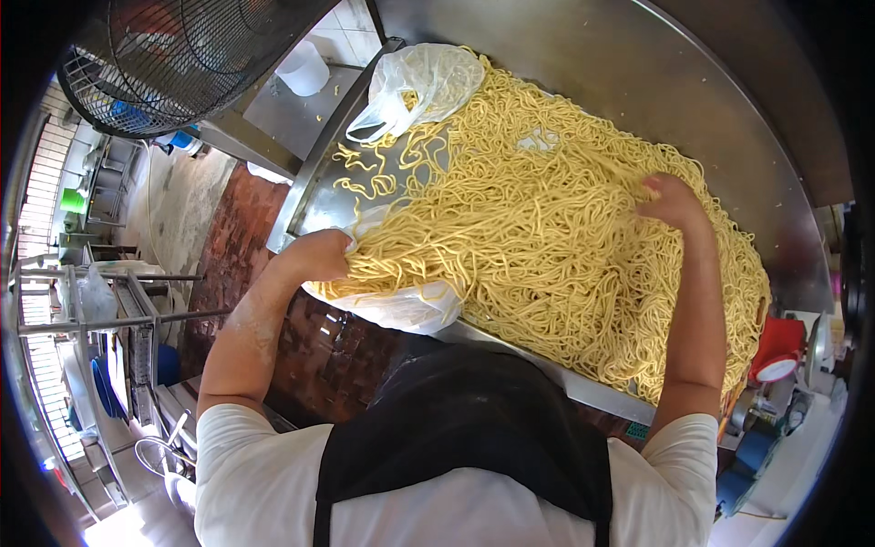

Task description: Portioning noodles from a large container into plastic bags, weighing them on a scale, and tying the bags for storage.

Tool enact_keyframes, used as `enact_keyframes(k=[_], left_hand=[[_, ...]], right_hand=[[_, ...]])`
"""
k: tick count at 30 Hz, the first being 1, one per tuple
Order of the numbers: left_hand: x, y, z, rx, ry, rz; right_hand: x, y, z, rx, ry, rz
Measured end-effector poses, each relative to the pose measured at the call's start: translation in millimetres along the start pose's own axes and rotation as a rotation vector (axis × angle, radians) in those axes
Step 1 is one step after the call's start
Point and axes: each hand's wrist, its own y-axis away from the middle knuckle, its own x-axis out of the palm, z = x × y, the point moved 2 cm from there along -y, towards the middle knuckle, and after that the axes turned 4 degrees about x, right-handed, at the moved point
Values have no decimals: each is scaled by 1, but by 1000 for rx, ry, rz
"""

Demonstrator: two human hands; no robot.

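Note:
A thick layer of yellow noodles (pixel 547 225) lies spread over a stainless steel table (pixel 321 202). At its near left edge my left hand (pixel 318 256) is closed on the rim of a white plastic bag (pixel 410 311). Noodles run from the heap into the mouth of this bag, which hangs over the table's front edge. My right hand (pixel 673 202) is over the right side of the heap, thumb and fingers apart, slightly blurred. Its fingertips are close to the strands; whether they touch is unclear.
Another plastic bag (pixel 427 85), with some noodles inside, lies at the table's far left corner. A wire-caged fan (pixel 171 68) juts in at upper left, near a white container (pixel 303 68). A metal rack (pixel 123 321) stands left, and a red object (pixel 778 342) right.

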Motion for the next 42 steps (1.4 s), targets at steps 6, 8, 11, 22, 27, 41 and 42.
enact_keyframes(k=[6, 8, 11, 22, 27, 41, 42], left_hand=[[-7, 10, -8, 10, -17, 47], [-26, 20, -22, 75, 109, 82], [-13, 17, -3, 357, 465, -50], [20, -78, -166, 554, 1524, -34], [-16, -65, -156, 608, 1567, -21], [-55, -4, -198, 419, -150, -125], [-57, -1, -197, 367, -188, -84]], right_hand=[[102, 23, 233, -628, 5, 40], [130, 25, 238, -584, 123, 87], [140, 29, 230, -501, -36, 77], [51, 36, 275, -598, -1206, -283], [59, 63, 210, -527, -1091, 193], [6, 33, -25, 72, 206, -727], [9, 33, -42, 101, 212, -785]])
